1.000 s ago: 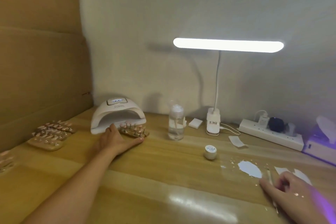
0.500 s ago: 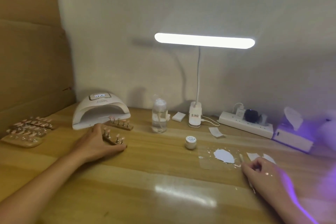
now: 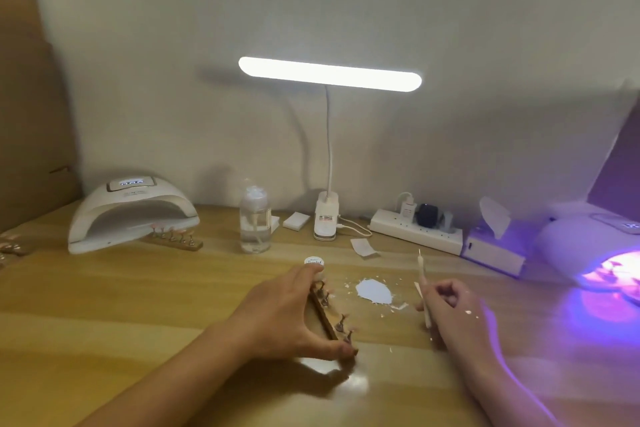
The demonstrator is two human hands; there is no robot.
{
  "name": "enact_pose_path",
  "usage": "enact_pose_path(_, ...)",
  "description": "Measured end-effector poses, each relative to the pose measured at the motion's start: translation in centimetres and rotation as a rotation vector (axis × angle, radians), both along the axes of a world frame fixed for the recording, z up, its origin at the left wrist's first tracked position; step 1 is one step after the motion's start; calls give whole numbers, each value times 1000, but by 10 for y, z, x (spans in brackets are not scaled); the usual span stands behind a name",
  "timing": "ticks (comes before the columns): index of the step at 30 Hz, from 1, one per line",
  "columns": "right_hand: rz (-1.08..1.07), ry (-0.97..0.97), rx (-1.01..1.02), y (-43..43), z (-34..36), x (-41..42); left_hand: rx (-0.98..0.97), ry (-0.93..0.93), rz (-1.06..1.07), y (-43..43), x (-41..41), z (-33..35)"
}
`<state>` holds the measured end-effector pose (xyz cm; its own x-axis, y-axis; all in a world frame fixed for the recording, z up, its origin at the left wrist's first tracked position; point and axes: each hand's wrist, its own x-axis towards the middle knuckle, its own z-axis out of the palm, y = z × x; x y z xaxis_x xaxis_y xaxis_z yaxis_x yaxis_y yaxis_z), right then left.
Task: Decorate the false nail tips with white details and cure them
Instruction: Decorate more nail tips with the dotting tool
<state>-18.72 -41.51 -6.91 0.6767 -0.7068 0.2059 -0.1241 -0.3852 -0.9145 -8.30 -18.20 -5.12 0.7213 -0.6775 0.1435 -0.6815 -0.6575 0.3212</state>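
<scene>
Honey-brown table (image 3: 138,305) — streaked grain, white curing lamp (image 3: 133,206), white paint blob (image 3: 374,291), second lamp (image 3: 575,243) — violet glow.

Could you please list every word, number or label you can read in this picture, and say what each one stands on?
No text here can be read for certain.
Left curing lamp, top display: lit characters, too blurred to read.
Small jar, lid: a cursive word, too blurred to read.
Desk lamp base, label: print too small to read.
Right curing lamp, display: a faint glow, unreadable.
</scene>
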Motion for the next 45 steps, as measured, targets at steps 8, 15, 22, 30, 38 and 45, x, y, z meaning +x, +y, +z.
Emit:
enact_pose_path(8, 46, -96, -65, 4, -2, 5, -78, -70, 102, -1, 9, -18)
enact_pose_path(15, 62, -142, -60, 2, -4, 7, 16, -2, 28, 5, 22, -9)
enact_pose_path(22, 65, -46, -240, 3, -9, 9, -108, 198, -35, 14, 34, -5)
enact_pose_path(30, -16, 6, -208, 5, -6, 12, -139, 156, -118, 13, 30, -10)
enact_pose_path(38, 155, -25, -273, 6, -5, 3, -276, -131, -190, 5, 17, -21)
enact_pose_path(45, 392, 55, -532, 19, -4, 1, -283, -188, -157, 4, 18, -20)
